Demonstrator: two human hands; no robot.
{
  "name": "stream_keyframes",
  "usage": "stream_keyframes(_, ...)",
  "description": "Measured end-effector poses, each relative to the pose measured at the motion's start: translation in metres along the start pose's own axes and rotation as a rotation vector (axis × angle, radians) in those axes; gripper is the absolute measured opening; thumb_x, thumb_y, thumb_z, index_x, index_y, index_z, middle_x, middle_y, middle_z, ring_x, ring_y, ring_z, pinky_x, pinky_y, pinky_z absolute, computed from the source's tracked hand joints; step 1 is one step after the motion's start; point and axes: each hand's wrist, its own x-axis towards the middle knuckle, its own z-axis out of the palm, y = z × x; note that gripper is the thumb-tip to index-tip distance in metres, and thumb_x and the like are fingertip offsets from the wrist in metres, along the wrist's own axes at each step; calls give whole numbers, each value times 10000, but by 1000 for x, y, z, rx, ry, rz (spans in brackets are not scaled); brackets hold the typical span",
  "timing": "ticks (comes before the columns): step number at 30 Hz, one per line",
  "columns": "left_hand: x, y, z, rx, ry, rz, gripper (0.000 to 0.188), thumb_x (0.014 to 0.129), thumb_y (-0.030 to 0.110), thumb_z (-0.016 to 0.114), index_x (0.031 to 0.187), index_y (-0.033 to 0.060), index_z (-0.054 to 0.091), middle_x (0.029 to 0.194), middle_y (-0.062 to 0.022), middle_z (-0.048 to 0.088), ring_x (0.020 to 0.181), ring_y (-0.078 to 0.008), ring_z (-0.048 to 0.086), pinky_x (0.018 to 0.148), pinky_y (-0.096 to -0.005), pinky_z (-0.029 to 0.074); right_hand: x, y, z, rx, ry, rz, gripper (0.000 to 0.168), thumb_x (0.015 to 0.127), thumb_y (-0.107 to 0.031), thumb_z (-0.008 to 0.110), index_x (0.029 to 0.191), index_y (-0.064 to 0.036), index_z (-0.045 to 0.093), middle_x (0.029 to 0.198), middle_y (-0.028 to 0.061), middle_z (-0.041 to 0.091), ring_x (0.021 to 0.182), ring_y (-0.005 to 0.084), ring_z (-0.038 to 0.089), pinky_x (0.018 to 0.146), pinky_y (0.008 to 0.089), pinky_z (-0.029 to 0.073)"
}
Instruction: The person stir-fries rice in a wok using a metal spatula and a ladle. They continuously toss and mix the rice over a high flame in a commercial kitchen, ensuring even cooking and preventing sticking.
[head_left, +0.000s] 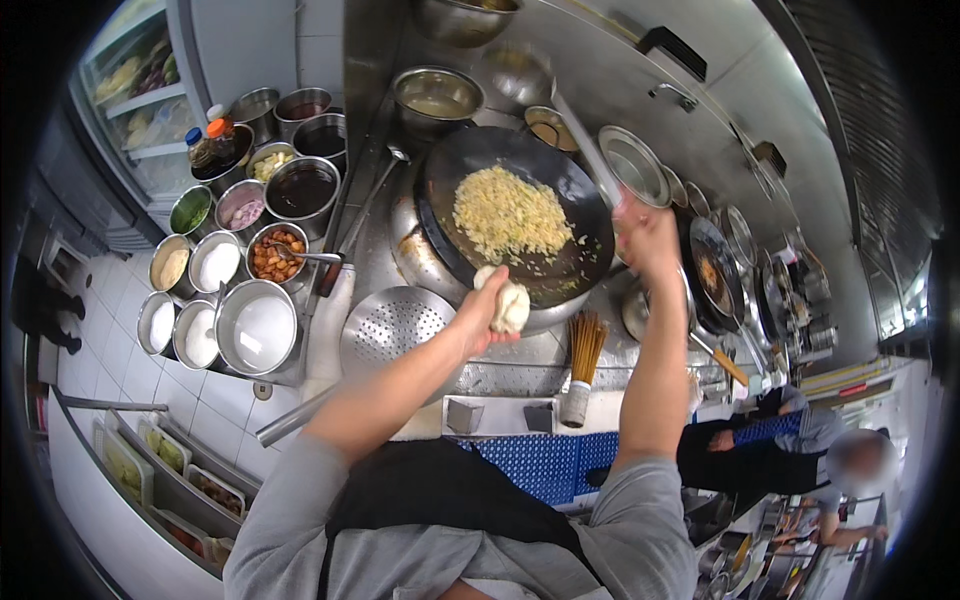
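A black wok (592, 217) sits on the burner, with fried rice (510, 214) heaped in its middle. Green bits lie scattered along the wok's near side. My left hand (487, 315) grips a bunched white cloth (512, 307) at the wok's near rim; the part of the wok under the cloth is hidden. Past the wok's right side, my right hand (649, 236) is closed around the long metal handle of a ladle (581, 135). The ladle's bowl is raised off the rice, near the back wall, and is blurred.
A perforated strainer (397, 330) and a bamboo wok brush (585, 367) lie in front. Metal seasoning pots (302, 187) crowd the left. Behind the wok stands a bowl of liquid (439, 94). Another wok (712, 274) is to the right, and a person (780, 450) stands beyond.
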Motion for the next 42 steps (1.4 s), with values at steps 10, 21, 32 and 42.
stream_keyframes(10,64,-5,14,-110,262,6,126,886,240,600,938,125,592,762,-62,628,618,-215,628,490,-402,531,-156,121,30,-478,149,4,362,927,-294,578,1281,-226,608,834,247,659,798,430,642,714,481,511)
stream_keyframes(21,-5,-50,15,-181,145,150,75,866,134,573,929,93,571,807,-64,617,668,-193,616,509,-355,501,-130,126,17,-661,99,-161,355,942,-265,535,1287,-201,586,848,173,694,815,390,670,731,496,521)
stream_keyframes(32,-12,-4,22,-173,238,71,150,931,299,518,886,163,565,754,-9,596,659,-178,569,505,-331,451,-202,89,-19,-585,49,-299,322,907,-213,573,1218,-183,647,860,200,680,788,377,664,714,480,518)
stream_keyframes(42,2,-57,-17,-290,85,172,73,841,93,562,902,130,546,758,-55,607,615,-189,611,473,-345,508,-120,150,76,-476,166,-174,445,915,-161,556,1358,-141,523,856,229,678,799,392,673,751,467,530)
